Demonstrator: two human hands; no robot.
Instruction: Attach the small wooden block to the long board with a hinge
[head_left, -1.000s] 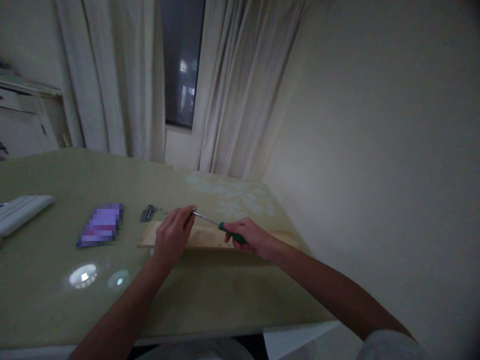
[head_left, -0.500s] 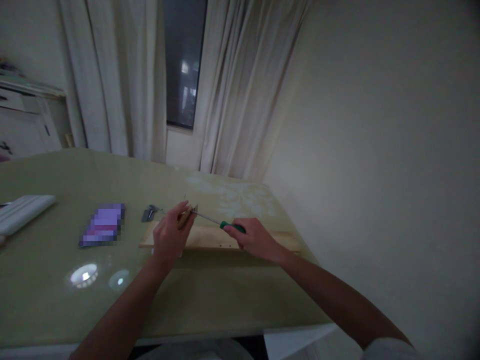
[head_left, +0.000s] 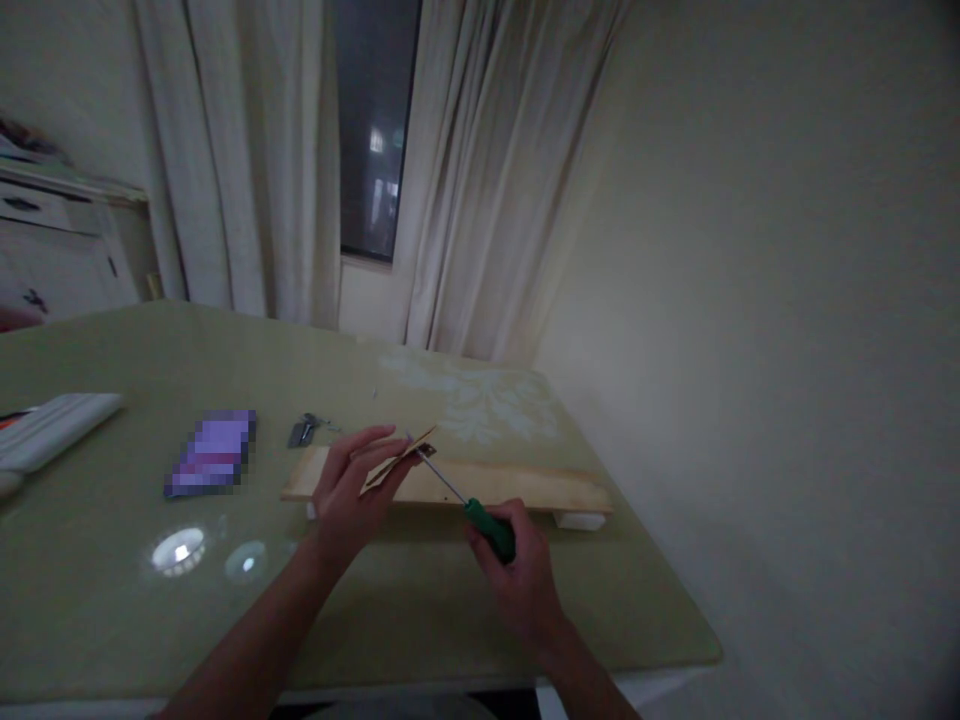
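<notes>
My left hand point(head_left: 351, 488) pinches a small flat wooden piece point(head_left: 397, 462), held tilted just above the left half of a long wooden board point(head_left: 525, 487). The board lies across the green table point(head_left: 375, 600) on small white blocks. My right hand point(head_left: 517, 575) is closed round the green handle of a screwdriver point(head_left: 480, 520). Its metal shaft points up and left, and its tip meets the wooden piece near my left fingertips.
A small metal part point(head_left: 302, 431) lies behind the board's left end. A blurred purple item point(head_left: 212, 452) lies further left, and a white ribbed object point(head_left: 56, 427) sits at the left edge. Curtains and a dark window stand behind; a wall runs along the right.
My right hand has drawn back toward me, so the screwdriver now points away rather than lying sideways. My left hand has lifted the small wooden piece up off the board.
</notes>
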